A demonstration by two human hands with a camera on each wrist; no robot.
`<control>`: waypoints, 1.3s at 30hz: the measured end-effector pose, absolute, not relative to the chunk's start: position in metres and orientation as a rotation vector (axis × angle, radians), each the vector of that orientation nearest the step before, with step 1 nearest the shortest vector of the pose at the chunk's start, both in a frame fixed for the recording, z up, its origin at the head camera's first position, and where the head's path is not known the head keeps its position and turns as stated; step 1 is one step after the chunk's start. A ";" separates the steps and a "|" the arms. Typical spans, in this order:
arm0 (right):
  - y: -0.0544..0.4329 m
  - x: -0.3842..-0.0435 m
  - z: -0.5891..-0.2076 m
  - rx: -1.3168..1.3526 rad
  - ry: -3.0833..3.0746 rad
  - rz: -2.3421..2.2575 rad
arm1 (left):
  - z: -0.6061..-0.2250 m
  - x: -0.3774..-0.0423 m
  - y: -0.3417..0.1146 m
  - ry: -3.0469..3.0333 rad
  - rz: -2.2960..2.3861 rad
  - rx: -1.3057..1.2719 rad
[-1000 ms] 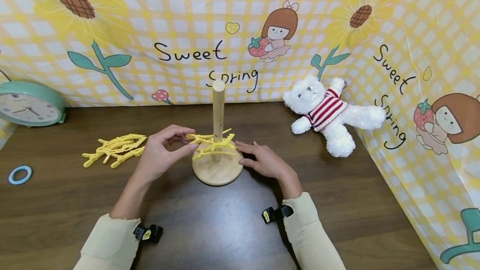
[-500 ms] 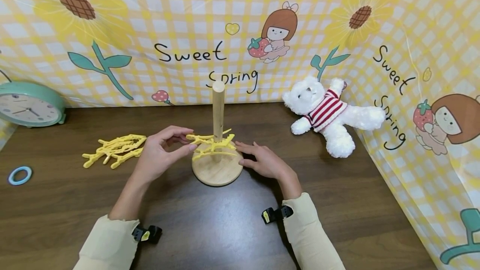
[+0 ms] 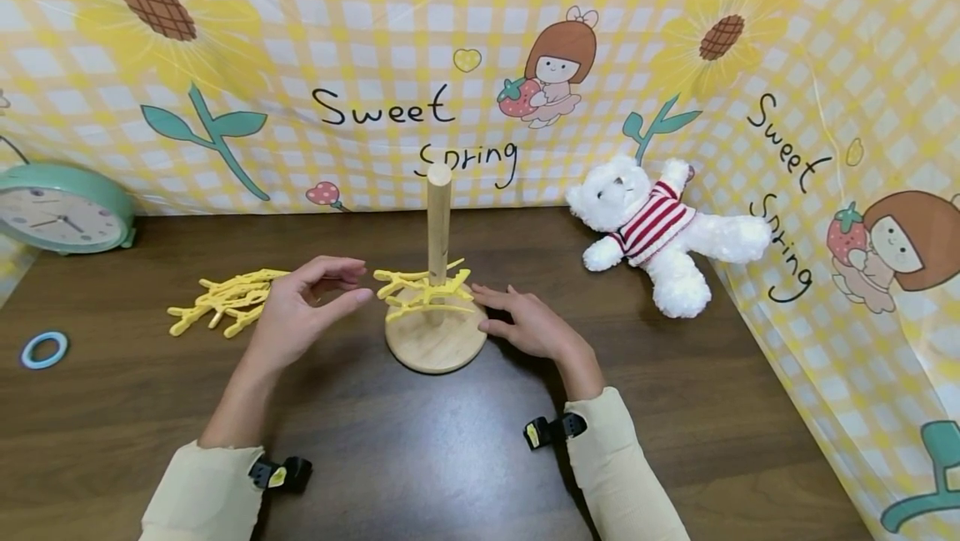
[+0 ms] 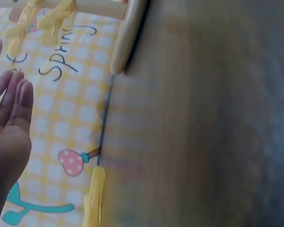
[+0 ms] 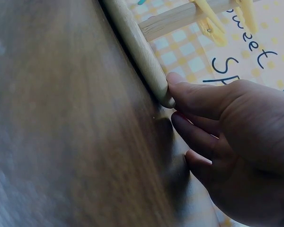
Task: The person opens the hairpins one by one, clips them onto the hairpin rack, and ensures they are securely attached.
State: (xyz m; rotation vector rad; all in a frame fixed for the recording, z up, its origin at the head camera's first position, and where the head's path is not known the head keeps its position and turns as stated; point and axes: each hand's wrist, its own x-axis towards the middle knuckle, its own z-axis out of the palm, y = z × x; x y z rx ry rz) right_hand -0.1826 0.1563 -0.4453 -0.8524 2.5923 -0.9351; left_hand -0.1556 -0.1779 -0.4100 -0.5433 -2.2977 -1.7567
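On the table stands a round wooden base (image 3: 436, 349) with an upright wooden post (image 3: 438, 220). Yellow branch-shaped plastic pieces (image 3: 425, 289) sit around the post's lower part, above the base. My left hand (image 3: 303, 308) is just left of them, apart, with thumb and fingers spread and nothing between them. Against the right rim of the base, my right hand (image 3: 528, 324) rests its thumb and forefinger. In the right wrist view its thumb (image 5: 199, 97) touches the rim, while the other fingers stay loosely bent. More yellow branch pieces (image 3: 225, 301) lie in a pile behind the left hand, partly hidden.
A light blue ring (image 3: 44, 350) lies at the far left, before a green alarm clock (image 3: 67, 207). At the back right lies a white teddy bear (image 3: 652, 224) in a striped shirt. A yellow checked cloth (image 3: 375, 41) hangs behind the table.
My left hand has let go of the yellow branch piece and drawn back left, toward the pile. The right hand keeps its place at the base. The branches on the post look unmoved.
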 end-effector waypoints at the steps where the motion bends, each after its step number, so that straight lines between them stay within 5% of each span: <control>1: 0.156 -0.182 -0.445 -0.845 2.593 -0.935 | -0.410 -0.155 -0.180 -2.304 -1.749 -0.531; 39: 0.158 -0.182 -0.443 -0.819 2.581 -0.940 | -0.423 -0.139 -0.278 -2.438 -1.511 0.133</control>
